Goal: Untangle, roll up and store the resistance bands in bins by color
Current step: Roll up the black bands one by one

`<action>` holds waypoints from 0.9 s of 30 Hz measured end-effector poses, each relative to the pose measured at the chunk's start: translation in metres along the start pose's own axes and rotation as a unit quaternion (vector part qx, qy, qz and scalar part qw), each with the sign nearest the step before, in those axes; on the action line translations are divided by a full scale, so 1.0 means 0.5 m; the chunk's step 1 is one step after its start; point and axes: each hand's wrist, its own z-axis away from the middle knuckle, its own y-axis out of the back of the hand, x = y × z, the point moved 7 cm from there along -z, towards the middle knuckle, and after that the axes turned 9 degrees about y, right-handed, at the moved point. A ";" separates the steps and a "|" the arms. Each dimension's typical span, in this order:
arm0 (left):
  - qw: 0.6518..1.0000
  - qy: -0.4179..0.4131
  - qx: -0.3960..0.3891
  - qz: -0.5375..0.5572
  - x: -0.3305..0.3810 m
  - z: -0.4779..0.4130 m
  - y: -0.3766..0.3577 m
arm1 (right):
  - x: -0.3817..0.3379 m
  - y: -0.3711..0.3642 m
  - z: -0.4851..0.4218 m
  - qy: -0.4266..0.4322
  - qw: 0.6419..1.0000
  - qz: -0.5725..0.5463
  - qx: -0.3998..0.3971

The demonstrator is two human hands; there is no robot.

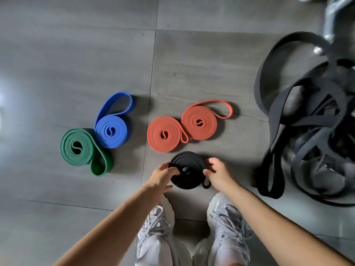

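L hand (163,175), R hand (219,174) round roll (187,182)

Your one wide-angle head camera is looking steeply down at the floor (76,54), close above your left hand (163,175) and right hand (219,173).

Matt rubbery black roll (188,181), smooth grey floor tiles (76,54) (faint sheen), shiny metal bar (329,20)

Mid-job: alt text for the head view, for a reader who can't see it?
The left hand and right hand grip a rolled black band on the grey floor, ahead of pale sneakers. Beyond lie two orange rolls, a blue roll and a green roll; tangled black bands sit heaped at the right.
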 end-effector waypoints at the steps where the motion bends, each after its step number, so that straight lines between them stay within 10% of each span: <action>1: 1.000 -0.001 0.006 0.009 0.001 0.001 0.011 | -0.002 -0.009 -0.005 0.002 1.000 0.009 -0.002; 10: 0.999 0.033 -0.002 0.033 -0.019 -0.014 0.015 | -0.020 -0.003 -0.018 -0.013 0.999 0.045 0.021; 20: 0.963 -0.113 0.101 -0.223 0.013 -0.038 0.000 | -0.026 0.037 -0.018 0.036 0.984 0.165 0.049; 27: 0.997 -0.040 0.059 -0.004 -0.007 -0.052 0.001 | -0.049 0.018 -0.029 0.037 0.989 0.132 0.050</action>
